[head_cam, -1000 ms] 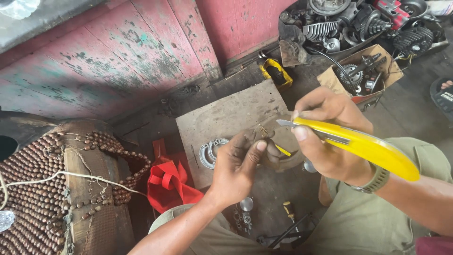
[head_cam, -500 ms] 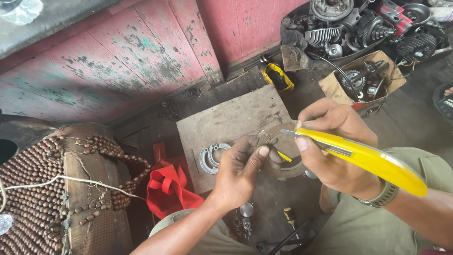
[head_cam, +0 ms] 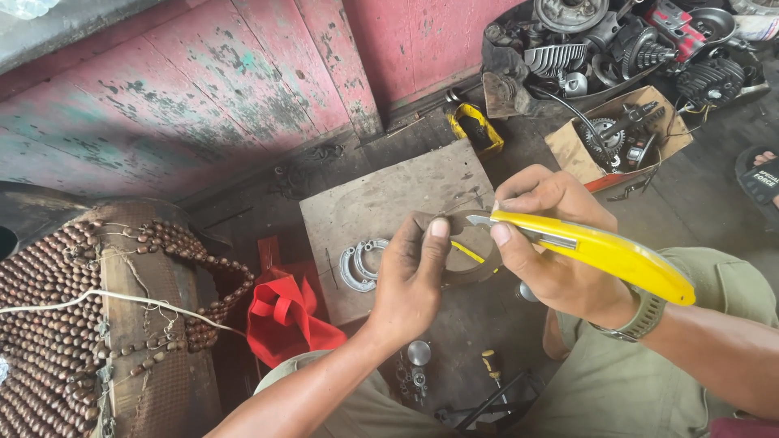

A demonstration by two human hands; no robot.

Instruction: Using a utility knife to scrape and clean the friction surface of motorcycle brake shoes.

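You're gripping yellow utility knife (head_cam: 600,253) in right hand (head_cam: 560,251), blade now nearer; left hand (head_cam: 414,280) pinching brown gasket ring (head_cam: 466,243) above wooden board (head_cam: 381,203), steadier for cutting.

Two hands — left hand (head_cam: 410,284), right hand (head_cam: 552,243). One yellow utility knife (head_cam: 600,251), one cardboard box (head_cam: 580,154), one red cloth (head_cam: 284,316) — one metal gasket (head_cam: 361,264).
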